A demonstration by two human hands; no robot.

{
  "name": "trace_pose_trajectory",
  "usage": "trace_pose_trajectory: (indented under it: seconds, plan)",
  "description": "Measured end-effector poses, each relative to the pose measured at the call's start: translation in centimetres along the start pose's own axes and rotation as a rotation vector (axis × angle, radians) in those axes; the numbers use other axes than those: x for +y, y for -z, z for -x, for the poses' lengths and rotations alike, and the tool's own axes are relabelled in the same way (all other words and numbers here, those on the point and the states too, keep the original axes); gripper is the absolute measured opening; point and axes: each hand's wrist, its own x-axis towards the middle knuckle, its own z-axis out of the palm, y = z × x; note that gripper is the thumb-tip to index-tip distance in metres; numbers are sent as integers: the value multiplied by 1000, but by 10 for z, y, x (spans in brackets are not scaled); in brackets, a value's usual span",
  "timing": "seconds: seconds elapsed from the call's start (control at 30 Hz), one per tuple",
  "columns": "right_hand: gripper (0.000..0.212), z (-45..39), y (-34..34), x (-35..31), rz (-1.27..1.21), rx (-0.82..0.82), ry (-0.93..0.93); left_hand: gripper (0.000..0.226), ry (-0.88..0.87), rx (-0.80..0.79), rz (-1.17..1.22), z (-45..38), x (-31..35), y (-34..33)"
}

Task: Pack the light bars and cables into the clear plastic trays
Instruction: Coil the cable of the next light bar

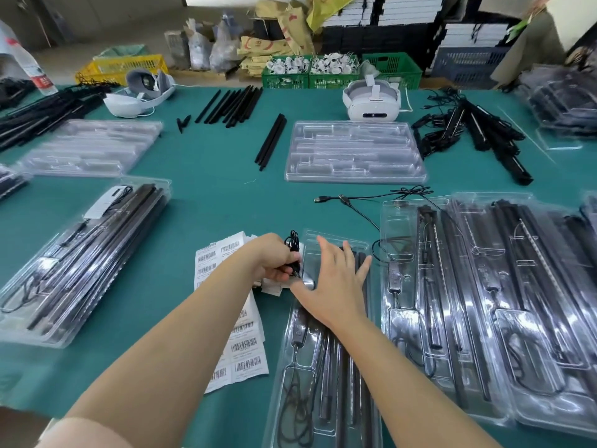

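A clear plastic tray (290,376) lies in front of me on the green table, with black light bars and a cable with an inline switch in its slots. My right hand (332,282) lies flat on the tray's upper part, fingers spread and straight. My left hand (274,260) is just left of the tray's top corner and pinches a small bundle of black cable (293,244). A loose USB cable (345,200) lies on the table beyond the tray.
Filled trays overlap at the right (484,302) and a stack sits at the left (80,263). Empty trays lie further back (353,153) (90,147). Barcode label sheets (245,347) lie under my left arm. Loose black bars (231,106), two headsets and crates stand at the far side.
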Motion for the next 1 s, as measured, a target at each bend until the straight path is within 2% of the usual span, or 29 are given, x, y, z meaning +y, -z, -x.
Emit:
trace_pose_trajectory:
  seconds: [0.27,0.43,0.67,0.77,0.83,1.0]
  plan:
    - [93,2,3,1,-28,4,17,14,-49,-13,-134,0,4,-3]
    - [108,2,2,-2,75,-12,27,9,-76,-13,-99,1,8,-1]
    - [95,2,2,0,-41,5,24,7,-48,-39,61,2,9,3]
    - [94,2,1,0,-41,13,24,4,-53,-37,1,2,11,2]
    - [94,2,1,0,-43,17,23,9,-59,-30,-45,1,12,1]
    - [92,2,1,0,-70,23,18,10,-44,-63,65,-1,9,1]
